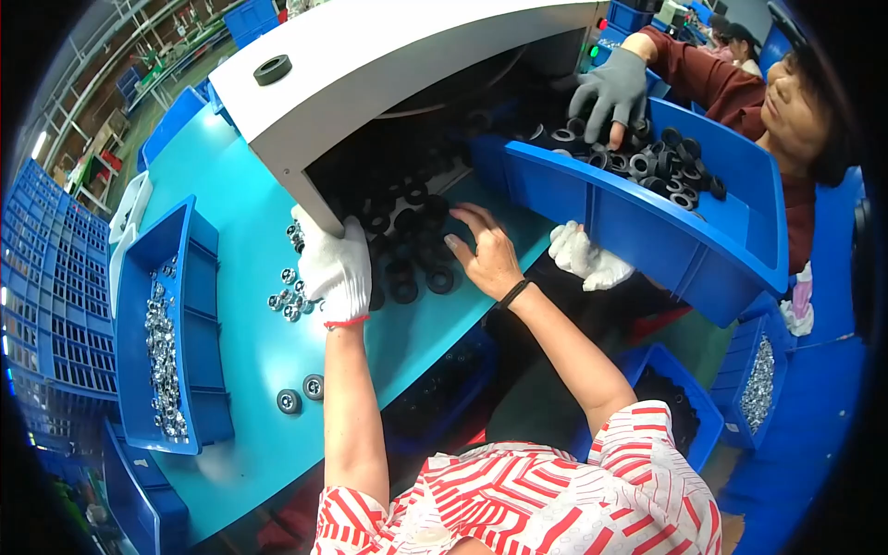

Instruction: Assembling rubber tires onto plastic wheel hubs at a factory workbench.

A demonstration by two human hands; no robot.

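A heap of black rubber rings (404, 287) lies on the turquoise table at the mouth of a white machine housing (277, 129). My left hand (338, 268), in a white glove, rests at the heap's left side against the housing's corner post, its fingers apart and partly hidden by the post. On the heap's right side is my bare right hand (487, 254), fingers spread and curved toward the rings, gripping nothing. Small shiny metal hubs (291, 301) lie left of my glove. Two black wheels with metal centres (289, 400) sit nearer me.
At right a co-worker's grey-gloved hand (613, 97) reaches into a blue bin (638, 217) of black rings; a white-gloved hand (585, 257) is below its edge. A long blue bin (202, 324) of metal parts stands left. One black ring (273, 69) lies atop the housing.
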